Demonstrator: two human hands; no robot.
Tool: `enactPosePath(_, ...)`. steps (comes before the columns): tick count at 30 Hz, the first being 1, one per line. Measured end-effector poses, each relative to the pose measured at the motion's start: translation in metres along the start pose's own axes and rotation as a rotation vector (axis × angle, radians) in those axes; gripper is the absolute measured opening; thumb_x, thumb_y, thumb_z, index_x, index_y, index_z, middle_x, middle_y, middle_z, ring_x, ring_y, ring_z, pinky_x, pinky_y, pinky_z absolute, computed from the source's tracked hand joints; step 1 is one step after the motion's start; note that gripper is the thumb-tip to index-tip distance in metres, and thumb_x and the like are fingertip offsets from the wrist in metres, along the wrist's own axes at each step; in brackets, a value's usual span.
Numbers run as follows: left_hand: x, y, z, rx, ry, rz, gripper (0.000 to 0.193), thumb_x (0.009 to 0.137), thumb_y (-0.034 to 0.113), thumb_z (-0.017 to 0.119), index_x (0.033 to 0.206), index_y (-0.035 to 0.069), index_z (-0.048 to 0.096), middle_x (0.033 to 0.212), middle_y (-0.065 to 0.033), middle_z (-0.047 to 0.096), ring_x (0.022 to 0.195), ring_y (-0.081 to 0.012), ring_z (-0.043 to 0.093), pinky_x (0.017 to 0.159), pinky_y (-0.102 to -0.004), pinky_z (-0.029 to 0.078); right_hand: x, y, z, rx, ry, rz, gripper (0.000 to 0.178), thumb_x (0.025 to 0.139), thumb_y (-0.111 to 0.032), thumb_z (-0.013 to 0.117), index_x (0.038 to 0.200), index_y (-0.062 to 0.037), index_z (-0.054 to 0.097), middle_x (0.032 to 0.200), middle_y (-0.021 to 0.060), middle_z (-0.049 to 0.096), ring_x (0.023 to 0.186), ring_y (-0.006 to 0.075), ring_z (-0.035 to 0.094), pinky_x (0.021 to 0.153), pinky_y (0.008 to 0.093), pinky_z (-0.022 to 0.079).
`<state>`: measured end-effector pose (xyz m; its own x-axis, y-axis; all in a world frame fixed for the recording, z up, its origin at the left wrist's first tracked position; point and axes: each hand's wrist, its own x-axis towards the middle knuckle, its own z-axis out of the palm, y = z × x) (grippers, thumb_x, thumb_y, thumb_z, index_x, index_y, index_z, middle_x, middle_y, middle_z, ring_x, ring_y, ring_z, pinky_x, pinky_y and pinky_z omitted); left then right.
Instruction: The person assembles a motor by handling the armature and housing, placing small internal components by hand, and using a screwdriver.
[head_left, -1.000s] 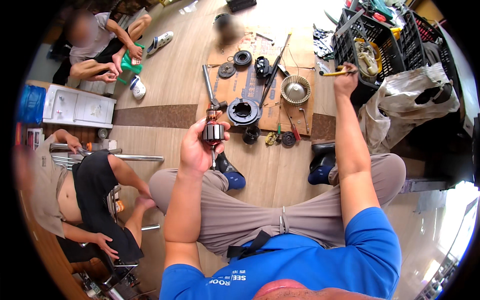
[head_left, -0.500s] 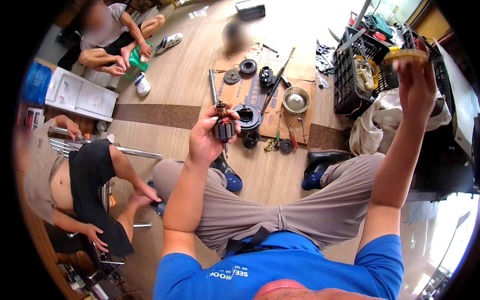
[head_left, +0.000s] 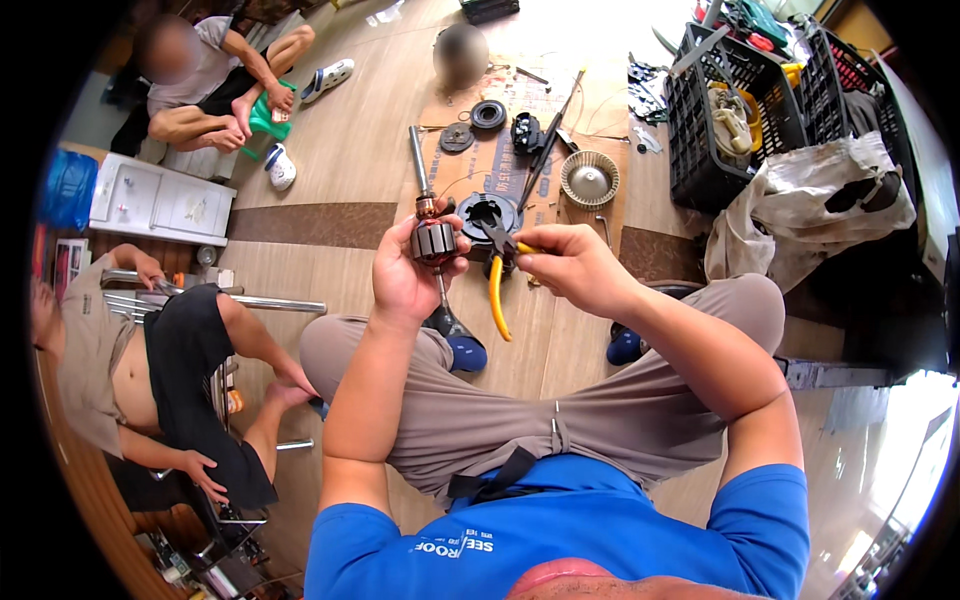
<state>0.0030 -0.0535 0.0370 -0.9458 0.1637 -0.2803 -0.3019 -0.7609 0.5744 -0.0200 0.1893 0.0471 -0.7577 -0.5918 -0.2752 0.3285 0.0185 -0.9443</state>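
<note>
My left hand (head_left: 398, 280) is closed around a motor armature (head_left: 433, 243), a dark ribbed core with copper windings on a thin shaft, its copper end pointing up. Yellow-handled pliers (head_left: 498, 298) are in my right hand (head_left: 585, 265), which pinches one handle while the other hangs down. The pliers' dark jaws are spread and sit just right of the armature; whether they touch it I cannot tell. Behind the jaws lies a round black motor housing (head_left: 470, 207), partly hidden.
On a cardboard sheet (head_left: 460, 172) lie a fan wheel (head_left: 590, 180), a black ring (head_left: 488, 115), a black block (head_left: 527, 134) and a metal tube (head_left: 418, 160). Black crates (head_left: 690, 130) and a pale bag (head_left: 775, 215) stand right. Two people sit at the left; a blurred round shape is beyond the cardboard.
My right hand has come down from beside the crates to the middle, bringing the yellow-handled pliers next to the armature. My left hand keeps its hold, slightly lower.
</note>
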Motion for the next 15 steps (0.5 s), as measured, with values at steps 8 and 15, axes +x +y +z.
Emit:
enactPosePath(8, 0.005, -0.012, -0.001, -0.029, -0.058, 0.012, 0.039, 0.101, 0.028, 0.040, 0.128, 0.004, 0.052, 0.117, -0.0135, 0.063, 0.098, -0.0272, 0.065, 0.080, -0.0488, 0.057, 0.023, 0.016, 0.020, -0.233, 0.171, -0.244, 0.058, 0.083, -0.038, 0.074, 0.119, 0.0051, 0.060, 0.096, 0.0126, 0.063, 0.086, 0.0213, 0.061, 0.079, 0.0318, 0.050)
enactPosePath(15, 0.001, -0.023, 0.006, 0.155, -0.017, 0.110, 0.033, 0.102, 0.020, 0.038, 0.129, 0.003, 0.046, 0.111, -0.0122, 0.063, 0.101, -0.0289, 0.064, 0.085, -0.0516, 0.057, 0.027, 0.015, 0.023, -0.634, 0.070, -0.274, 0.096, 0.072, -0.044, 0.082, 0.142, 0.0010, 0.033, 0.121, 0.0249, 0.048, 0.104, 0.0311, 0.056, 0.091, 0.0408, 0.048)
